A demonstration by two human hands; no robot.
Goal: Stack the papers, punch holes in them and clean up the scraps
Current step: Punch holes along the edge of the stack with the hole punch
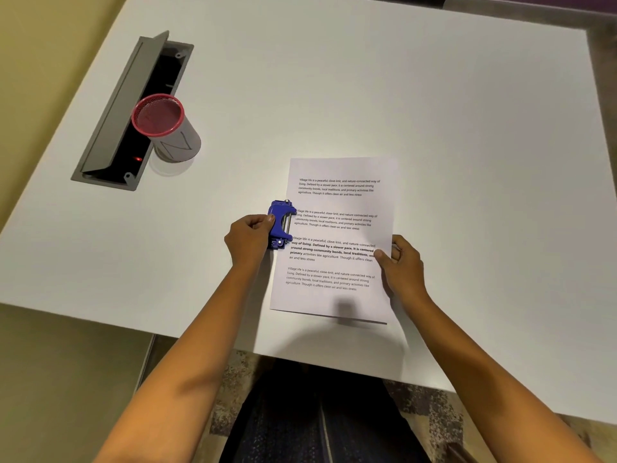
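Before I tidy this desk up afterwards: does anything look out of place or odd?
Only the mesh pen cup: it stands half over the open cable hatch in the table, so part of its base seems unsupported. The papers lie flat, the hole punch sits at their left edge, and no scraps are visible.

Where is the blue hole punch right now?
In the head view, the blue hole punch sits at the left edge of the papers, gripped by the left hand.

Matt white bench (367, 95); smooth printed papers (337, 235); glossy blue hole punch (279, 225) with bright metal pins; red wire-mesh cup (163, 127).
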